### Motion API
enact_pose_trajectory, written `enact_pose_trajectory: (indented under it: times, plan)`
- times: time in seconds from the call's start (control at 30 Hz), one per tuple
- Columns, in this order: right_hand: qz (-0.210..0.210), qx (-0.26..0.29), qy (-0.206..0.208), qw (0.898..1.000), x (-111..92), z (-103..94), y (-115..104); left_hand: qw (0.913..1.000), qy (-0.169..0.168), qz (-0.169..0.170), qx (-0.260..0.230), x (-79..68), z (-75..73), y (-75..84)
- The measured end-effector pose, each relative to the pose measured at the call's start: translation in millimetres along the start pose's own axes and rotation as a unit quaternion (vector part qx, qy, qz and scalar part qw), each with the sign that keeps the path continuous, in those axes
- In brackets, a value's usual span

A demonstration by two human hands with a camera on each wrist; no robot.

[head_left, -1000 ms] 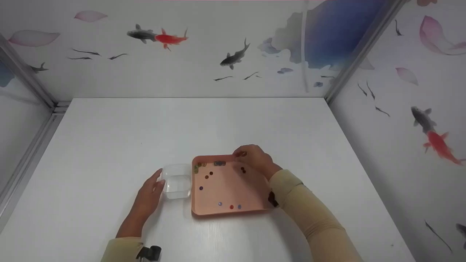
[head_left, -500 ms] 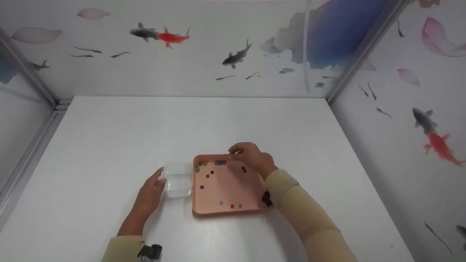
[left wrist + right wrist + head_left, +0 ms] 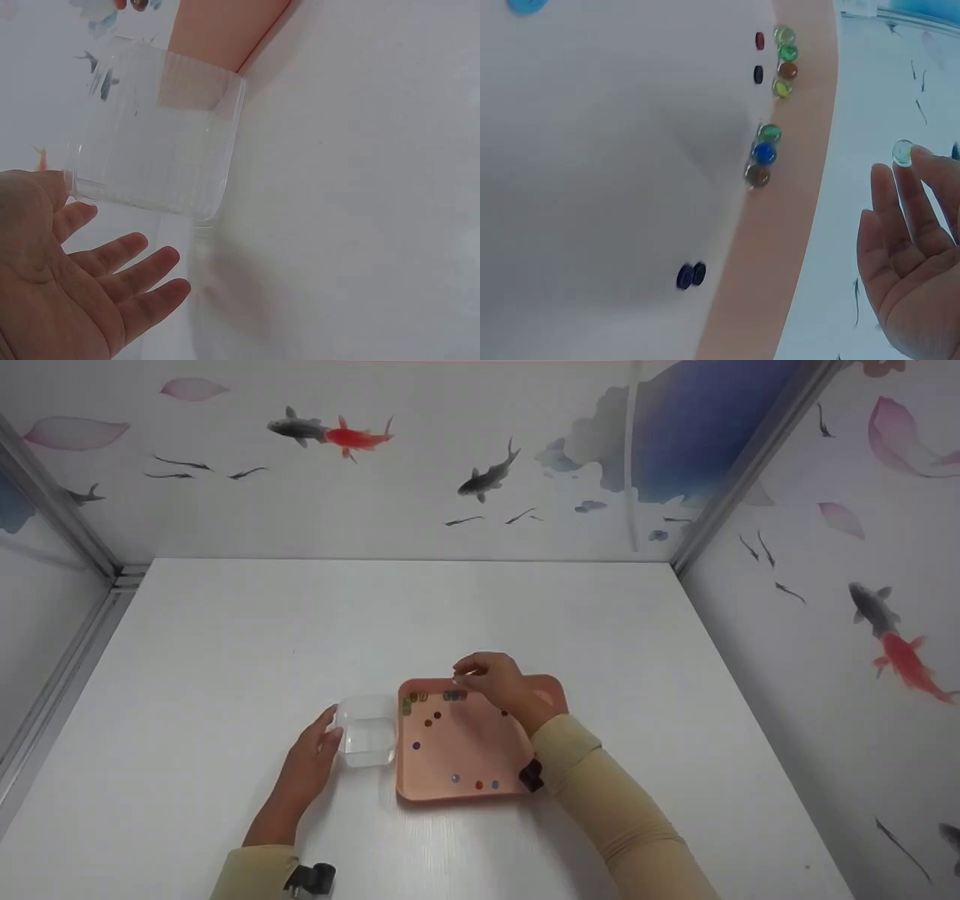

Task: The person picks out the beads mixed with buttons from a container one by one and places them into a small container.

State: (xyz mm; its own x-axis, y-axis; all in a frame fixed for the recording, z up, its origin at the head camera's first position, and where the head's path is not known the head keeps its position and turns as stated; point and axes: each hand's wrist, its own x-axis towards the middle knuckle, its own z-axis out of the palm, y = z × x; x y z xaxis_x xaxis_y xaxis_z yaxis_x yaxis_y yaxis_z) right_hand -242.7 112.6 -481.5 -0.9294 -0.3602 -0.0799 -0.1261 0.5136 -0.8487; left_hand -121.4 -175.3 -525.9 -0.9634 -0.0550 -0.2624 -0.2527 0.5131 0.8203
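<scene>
Glassy bead (image 3: pixel 901 153) pinched, right hand (image 3: pixel 915 270); left hand (image 3: pixel 75 281), fingers spread, touching plastic tub (image 3: pixel 157 142).

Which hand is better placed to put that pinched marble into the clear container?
Probably the right hand: it already pinches the glass marble. The left hand is beside the clear plastic container, better placed to steady it.

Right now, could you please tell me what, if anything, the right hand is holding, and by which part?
The right hand pinches a clear marble by its edge, between thumb and fingertip.
</scene>
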Motion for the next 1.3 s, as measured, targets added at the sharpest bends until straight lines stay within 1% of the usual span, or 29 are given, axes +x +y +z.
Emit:
enact_pose_trajectory:
  times: [0.2, 0.43, 0.7, 0.8, 0.93, 1.1, 1.3]
  plan:
    - [-0.019, 0.028, -0.002, 0.999, 2, 9.3, -4, 1.0, 0.002, -0.005, 0.001, 1.6, 0.1, -1.2]
    - [-0.012, 0.052, -0.009, 0.999, 3, 20.5, -14, 0.9999, 0.004, -0.009, 0.002, 1.9, 0.6, -2.5]
    - [-0.008, 0.026, -0.018, 0.999, 5, 31.0, -25, 1.0, 0.004, -0.006, 0.002, 1.3, 0.6, -2.6]
    - [-0.019, 0.02, -0.025, 0.999, 5, 35.6, -28, 1.0, 0.002, -0.004, -0.002, 1.5, 0.3, -1.0]
    - [-0.029, 0.024, -0.037, 0.999, 5, 42.7, -32, 1.0, 0.001, -0.001, -0.004, 2.4, -0.4, -0.3]
    - [-0.026, 0.026, -0.053, 0.998, 6, 50.1, -38, 1.0, 0.001, -0.005, -0.001, 3.7, -0.5, -1.3]
    - [-0.02, 0.024, -0.056, 0.998, 6, 58.2, -43, 1.0, 0.004, -0.002, -0.002, 4.2, 0.3, -4.0]
